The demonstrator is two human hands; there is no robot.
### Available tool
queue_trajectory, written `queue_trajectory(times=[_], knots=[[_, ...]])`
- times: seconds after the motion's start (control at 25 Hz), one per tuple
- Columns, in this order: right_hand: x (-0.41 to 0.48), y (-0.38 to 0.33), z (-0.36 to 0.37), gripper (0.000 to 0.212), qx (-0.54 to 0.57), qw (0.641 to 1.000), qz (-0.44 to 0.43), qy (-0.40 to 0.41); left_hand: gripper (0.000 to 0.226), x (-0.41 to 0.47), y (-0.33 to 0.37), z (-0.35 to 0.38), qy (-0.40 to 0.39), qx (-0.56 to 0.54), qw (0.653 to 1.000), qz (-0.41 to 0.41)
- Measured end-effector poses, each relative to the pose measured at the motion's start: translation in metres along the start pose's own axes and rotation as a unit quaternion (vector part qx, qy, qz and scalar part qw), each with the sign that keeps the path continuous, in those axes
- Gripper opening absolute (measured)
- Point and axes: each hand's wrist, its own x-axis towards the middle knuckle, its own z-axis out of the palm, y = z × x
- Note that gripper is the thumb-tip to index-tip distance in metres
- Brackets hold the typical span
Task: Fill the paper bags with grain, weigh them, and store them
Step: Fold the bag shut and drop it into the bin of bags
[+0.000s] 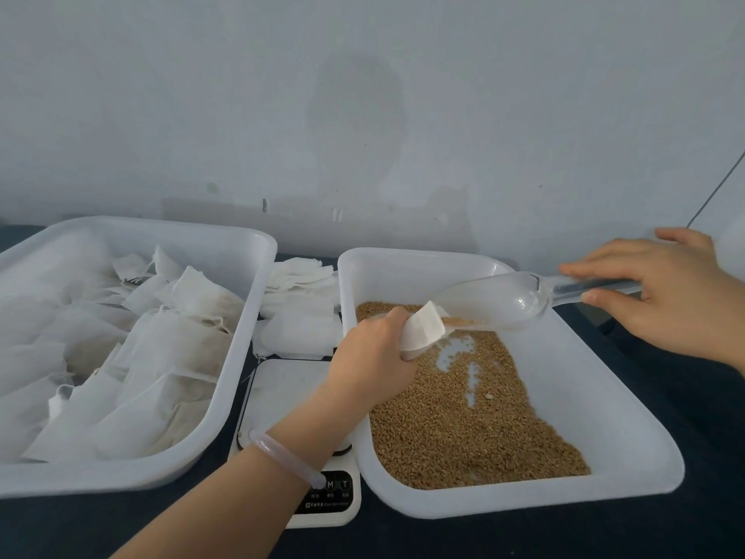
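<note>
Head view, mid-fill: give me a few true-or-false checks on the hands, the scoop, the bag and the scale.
1. The left hand grips a paper bag above the right tray. True.
2. The right hand holds the clear scoop by its handle. True.
3. A filled bag lies on the scale. False: no bag shows on its platform; only the left forearm crosses above it.
4. The left tray holds loose grain. False: it holds white bags; the grain is in the right tray.
</note>
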Motion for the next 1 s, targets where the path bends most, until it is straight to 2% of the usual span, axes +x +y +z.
queue_trajectory(times=[0.16, 0.28, 0.4, 0.52, 0.64, 0.8, 0.92, 1.0], knots=[[0.000, 0.003, 0.001, 0.037, 0.019, 1.000, 0.016, -0.003, 0.022, -0.001, 0.001, 0.000, 0.005, -0.003, 1.000, -0.006], [-0.005, 0.010, 0.003, 0.043, 0.091, 0.996, 0.023, -0.008, 0.020, -0.001, 0.001, -0.002, 0.012, -0.026, 0.999, -0.018], [-0.014, 0.014, 0.008, 0.044, 0.154, 0.984, 0.090, -0.004, 0.022, -0.001, 0.001, -0.006, 0.020, -0.093, 0.994, -0.061], [-0.026, 0.008, 0.023, 0.046, 0.188, 0.972, 0.141, -0.009, 0.020, -0.003, 0.000, -0.012, 0.035, -0.197, 0.974, -0.110], [-0.037, -0.008, 0.056, 0.037, 0.217, 0.956, 0.157, -0.115, 0.022, -0.004, 0.001, -0.023, 0.027, -0.276, 0.953, -0.123], [-0.046, -0.037, 0.103, 0.034, 0.192, 0.935, 0.132, -0.266, 0.026, -0.013, 0.001, -0.039, -0.003, -0.291, 0.947, -0.132], [-0.043, -0.044, 0.115, 0.038, 0.184, 0.918, 0.149, -0.318, 0.024, -0.020, -0.004, -0.054, -0.025, -0.288, 0.948, -0.131], [-0.033, -0.048, 0.114, 0.047, 0.145, 0.925, 0.145, -0.319, 0.025, -0.024, -0.007, -0.066, -0.030, -0.288, 0.948, -0.134]])
